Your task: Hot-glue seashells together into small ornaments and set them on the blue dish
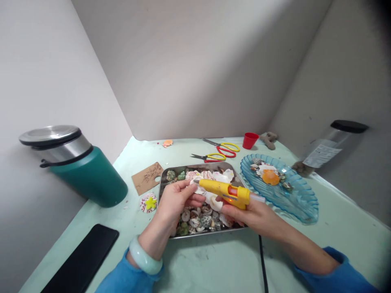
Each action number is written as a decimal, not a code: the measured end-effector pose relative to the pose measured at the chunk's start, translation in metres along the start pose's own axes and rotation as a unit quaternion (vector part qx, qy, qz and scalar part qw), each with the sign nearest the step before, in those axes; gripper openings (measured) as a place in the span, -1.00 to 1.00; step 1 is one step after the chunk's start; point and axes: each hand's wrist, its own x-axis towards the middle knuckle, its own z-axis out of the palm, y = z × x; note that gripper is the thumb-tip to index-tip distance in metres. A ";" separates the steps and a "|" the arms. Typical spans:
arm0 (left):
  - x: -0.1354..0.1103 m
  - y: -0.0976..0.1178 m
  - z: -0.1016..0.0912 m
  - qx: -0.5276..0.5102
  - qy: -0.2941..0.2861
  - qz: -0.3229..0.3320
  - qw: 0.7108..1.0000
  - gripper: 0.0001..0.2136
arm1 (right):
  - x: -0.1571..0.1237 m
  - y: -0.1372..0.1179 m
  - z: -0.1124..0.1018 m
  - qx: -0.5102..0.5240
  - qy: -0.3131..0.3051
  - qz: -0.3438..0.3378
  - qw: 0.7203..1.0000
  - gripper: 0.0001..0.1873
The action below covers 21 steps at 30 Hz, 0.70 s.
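My right hand [247, 211] is wrapped round a yellow hot glue gun [218, 188], with a clear glue stick [257, 198] poking out of its back end. The gun's nozzle points left and meets a white shell [198, 188] pinched in my left hand [180, 197]; whether it touches the shell I cannot tell. Both hands are above a metal tray [210, 233] full of sorted shells. Small patterned shells [205, 221] fill its near part, and green ones [171, 176] lie at the far left. My hands hide the tray's middle.
A green bottle [91, 179] and black phone [82, 260] stand and lie left, near a brown card [146, 179] and star-topped shell [149, 203]. Behind are scissors [210, 157] and a red cup [250, 141]. Right are a blue dish [299, 203] and clear jar [326, 148]. A cord [263, 264] runs frontward.
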 end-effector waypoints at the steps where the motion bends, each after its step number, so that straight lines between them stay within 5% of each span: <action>1: 0.000 0.000 0.000 0.000 0.001 0.001 1.000 -0.85 | 0.000 -0.001 0.000 0.011 0.003 0.004 1.000 -0.75; 6: -0.001 -0.003 -0.002 0.003 -0.006 0.010 1.000 -0.85 | -0.001 -0.003 0.002 0.081 0.010 0.034 0.996 -0.68; 21: -0.001 -0.002 -0.001 0.004 -0.023 0.017 1.000 -0.82 | -0.001 -0.001 0.002 0.026 0.008 0.000 1.000 -0.71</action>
